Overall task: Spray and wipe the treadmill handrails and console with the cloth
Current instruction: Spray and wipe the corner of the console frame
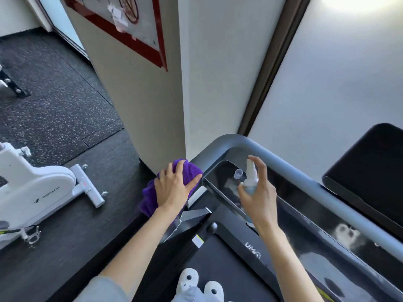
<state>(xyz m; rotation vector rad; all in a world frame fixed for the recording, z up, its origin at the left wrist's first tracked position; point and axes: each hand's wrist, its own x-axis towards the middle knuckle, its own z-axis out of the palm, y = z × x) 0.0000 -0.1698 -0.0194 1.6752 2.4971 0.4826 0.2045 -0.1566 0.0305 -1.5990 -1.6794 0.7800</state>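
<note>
- White shoes (199, 284) stand on the treadmill belt (226, 277) at the bottom edge.
- Far left, a white exercise bike (37, 188) sits on the dark speckled floor (54, 110).
- Left hand (174, 188) lies palm-down with fingers spread over the purple cloth (187, 171), pressing it onto the left handrail (196, 162) near its corner.
- Right hand (259, 192) grips the small spray bottle (250, 179), forefinger on the nozzle, above the glossy black console (290, 205).
- Grey handrail bar (305, 175) runs past the console toward the right.
</note>
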